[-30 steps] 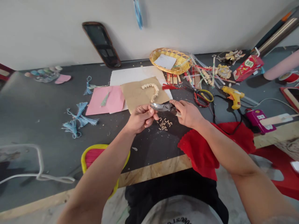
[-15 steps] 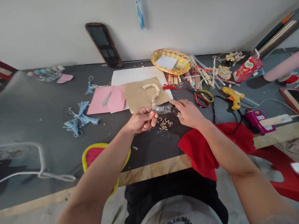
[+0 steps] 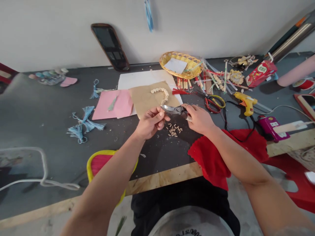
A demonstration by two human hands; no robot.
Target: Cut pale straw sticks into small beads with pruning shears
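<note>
My right hand (image 3: pixel 200 119) is closed around the handles of dark pruning shears (image 3: pixel 173 109), whose blades point left. The blade tips touch or nearly touch the fingertips of my left hand (image 3: pixel 152 123), which are pinched together; what they hold is too small and hidden to make out. Just behind the blades, a curved chain of pale beige pieces (image 3: pixel 165 93) lies on a sheet of brown paper (image 3: pixel 144 100), its near end by my left fingers. Below the shears, several short, pale cut pieces (image 3: pixel 174 130) lie scattered on the dark table (image 3: pixel 157 154).
Blue tassels (image 3: pixel 86 123) and pink paper (image 3: pixel 108 105) lie left. A yellow basket (image 3: pixel 180 73) stands at the back. Scissors (image 3: pixel 214 103), a yellow glue gun (image 3: pixel 246 102), a purple power block (image 3: pixel 272 127) and red cloth (image 3: pixel 211 157) are on the right.
The shears have shifted slightly up, and their blades now lie over my left fingertips. My left hand has moved a little up and right. The scattered pieces look the same.
</note>
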